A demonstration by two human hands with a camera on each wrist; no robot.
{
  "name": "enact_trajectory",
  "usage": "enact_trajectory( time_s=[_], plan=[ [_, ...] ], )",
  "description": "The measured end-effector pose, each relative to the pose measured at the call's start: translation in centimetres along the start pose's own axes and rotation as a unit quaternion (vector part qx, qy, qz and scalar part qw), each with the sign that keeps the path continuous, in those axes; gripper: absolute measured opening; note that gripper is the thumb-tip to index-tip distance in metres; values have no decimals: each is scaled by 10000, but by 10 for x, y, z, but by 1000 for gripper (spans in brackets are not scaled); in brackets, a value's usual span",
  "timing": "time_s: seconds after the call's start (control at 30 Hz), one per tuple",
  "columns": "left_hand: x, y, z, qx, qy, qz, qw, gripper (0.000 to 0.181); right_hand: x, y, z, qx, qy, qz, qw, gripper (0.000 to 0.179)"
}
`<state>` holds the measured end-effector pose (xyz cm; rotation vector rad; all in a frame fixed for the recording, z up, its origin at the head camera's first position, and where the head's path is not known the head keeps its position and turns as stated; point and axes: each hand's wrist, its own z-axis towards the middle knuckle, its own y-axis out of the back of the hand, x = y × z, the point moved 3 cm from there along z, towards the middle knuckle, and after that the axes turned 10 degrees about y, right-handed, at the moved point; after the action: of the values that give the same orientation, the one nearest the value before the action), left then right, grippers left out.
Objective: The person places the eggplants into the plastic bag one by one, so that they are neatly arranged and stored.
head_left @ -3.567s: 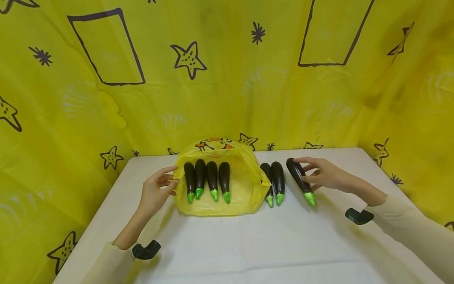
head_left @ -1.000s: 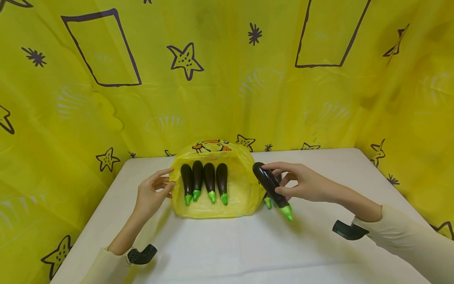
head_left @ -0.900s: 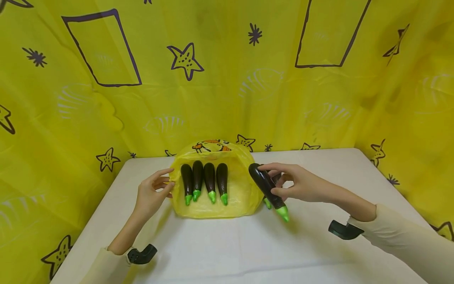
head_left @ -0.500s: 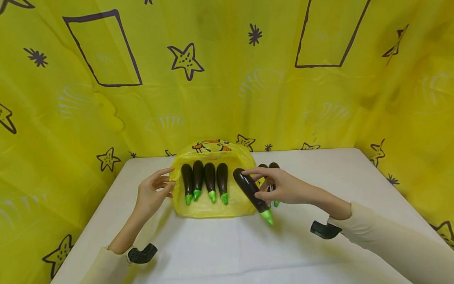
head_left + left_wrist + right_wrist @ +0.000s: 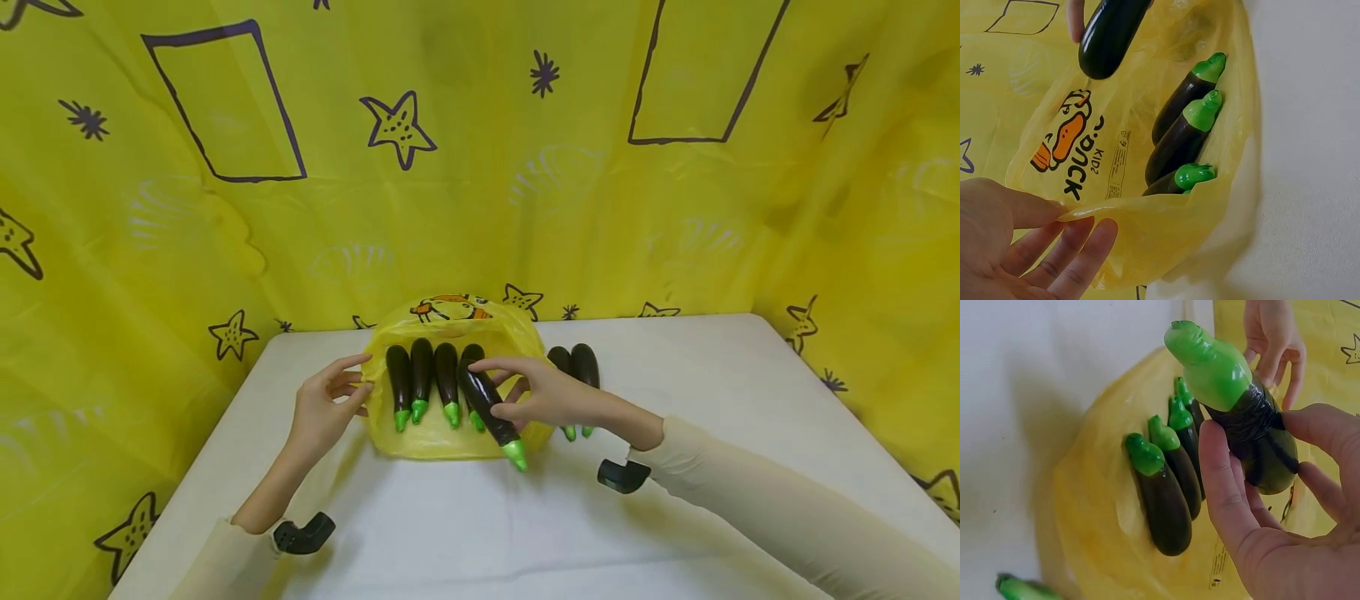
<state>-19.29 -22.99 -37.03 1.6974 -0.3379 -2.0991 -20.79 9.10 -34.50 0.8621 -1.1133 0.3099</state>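
Observation:
My left hand [image 5: 326, 404] pinches the left edge of a yellow plastic bag [image 5: 435, 446], whose mouth faces me; the left wrist view shows thumb and fingers on the bag's rim [image 5: 1129, 205]. Several dark purple eggplants with green stem ends [image 5: 422, 375] lie side by side inside it. In my right hand [image 5: 547, 393] is another eggplant [image 5: 491, 404], gripped between thumb and fingers at the bag's mouth, tilted with its green end toward me. It overlaps the rightmost eggplant in the bag in the head view. The right wrist view shows its green end [image 5: 1219, 372] raised above the others.
Two more eggplants [image 5: 585, 367] lie on the white-covered table [image 5: 420, 525] just right of the bag, partly behind my right hand and wrist. A yellow patterned curtain [image 5: 465, 208] stands behind the table and along both sides.
My right hand has carried the eggplant leftward from the table's right side, past the two lying there, to the bag's mouth. The left hand keeps its hold on the bag.

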Motion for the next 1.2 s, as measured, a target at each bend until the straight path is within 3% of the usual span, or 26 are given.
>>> enact_trajectory(
  time_s=[0.63, 0.9, 1.2],
  plan=[
    [-2, -1, 1, 25, 49, 24, 10000, 45, -29, -27, 69, -337, -299, 326, 9985, 63],
    [-3, 0, 0, 8, -8, -19, 10000, 45, -36, -34, 94, -487, -357, 39, 9982, 61],
    [-3, -1, 3, 33, -97, -87, 9999, 43, -39, -40, 120, -733, -690, -154, 9948, 62]
  ],
)
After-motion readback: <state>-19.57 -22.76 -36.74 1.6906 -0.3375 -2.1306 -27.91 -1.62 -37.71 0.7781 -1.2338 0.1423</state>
